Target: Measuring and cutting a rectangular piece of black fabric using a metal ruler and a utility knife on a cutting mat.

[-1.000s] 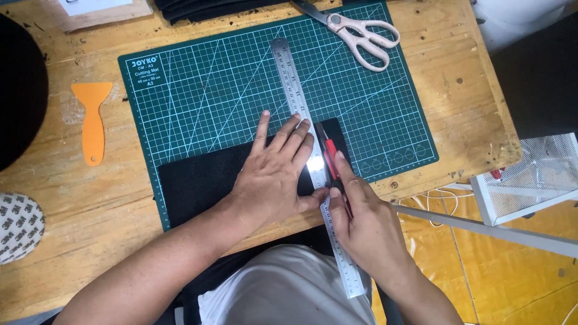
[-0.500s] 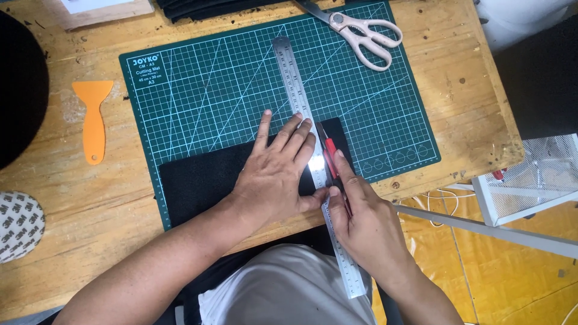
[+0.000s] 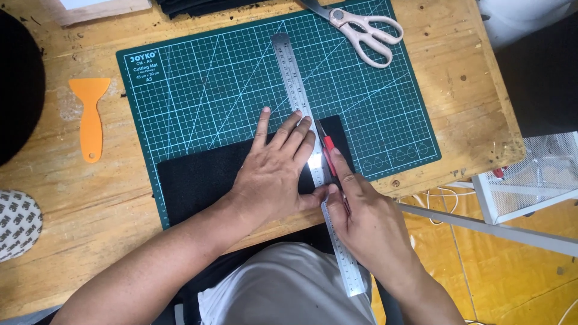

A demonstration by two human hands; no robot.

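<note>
A black sheet of material (image 3: 198, 183) lies on the near part of a green cutting mat (image 3: 198, 78). A long steel ruler (image 3: 290, 72) runs across the mat and sheet, its near end reaching past the table edge. My left hand (image 3: 274, 171) presses flat on the sheet and the ruler, fingers spread. My right hand (image 3: 361, 213) grips a red craft knife (image 3: 328, 150) with its tip on the sheet against the ruler's right edge, near the sheet's far edge.
Pale-handled scissors (image 3: 367, 33) lie at the mat's far right corner. An orange plastic scraper (image 3: 90, 117) rests on the wooden table (image 3: 475, 102) to the left. A patterned round pad (image 3: 18, 222) and a dark round object (image 3: 18, 84) sit at the left edge. White wire rack (image 3: 536, 180) stands right.
</note>
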